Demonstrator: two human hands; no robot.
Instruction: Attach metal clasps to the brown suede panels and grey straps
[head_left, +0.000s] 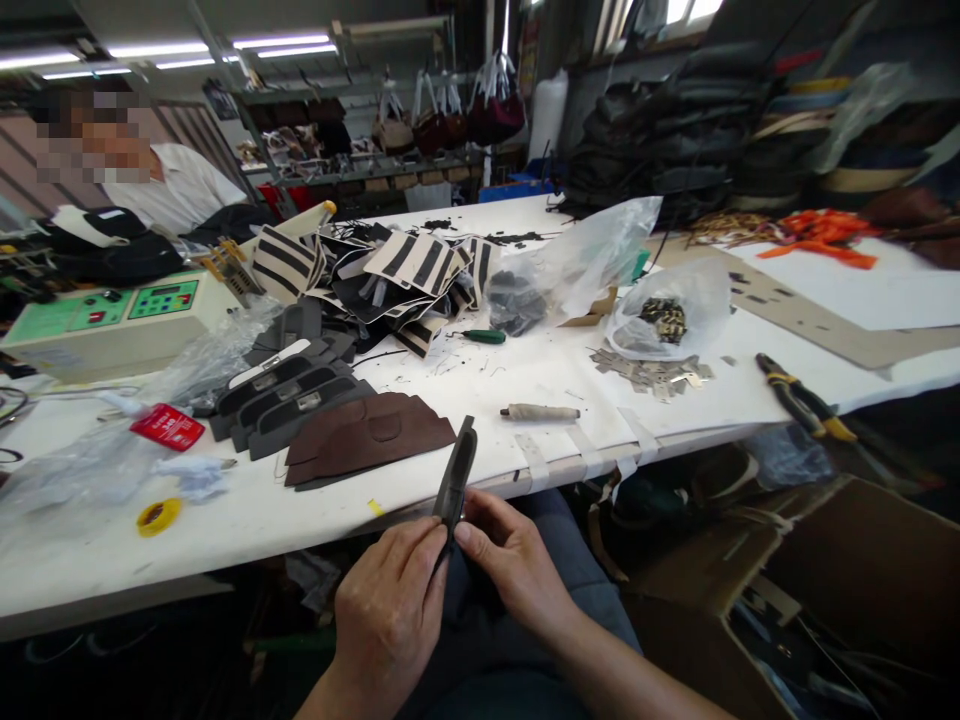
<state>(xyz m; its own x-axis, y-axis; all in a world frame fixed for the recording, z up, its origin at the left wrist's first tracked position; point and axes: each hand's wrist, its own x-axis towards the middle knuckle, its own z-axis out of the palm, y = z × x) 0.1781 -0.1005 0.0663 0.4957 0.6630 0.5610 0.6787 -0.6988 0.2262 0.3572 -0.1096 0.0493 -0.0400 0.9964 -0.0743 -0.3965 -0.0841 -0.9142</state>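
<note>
A dark grey leather piece (456,470), seen nearly edge-on, stands upright over my lap at the table's front edge. My left hand (394,590) is closed around its lower part from the left. From the right, my right hand (514,560) pinches at the same piece, thumb and fingertips against its face; any small part between them is hidden. Just beyond lie brown leather pieces (367,440) in a short stack. Behind these is a row of dark grey pieces (300,395) with metal fittings.
Pliers (806,395), a wrapped rod (540,412), flat metal plates (652,375) and a green-handled tool (484,337) lie on the white table (480,385). At left are a red bottle (169,427), yellow tape (159,517) and a machine (124,320). A person (180,185) sits behind it.
</note>
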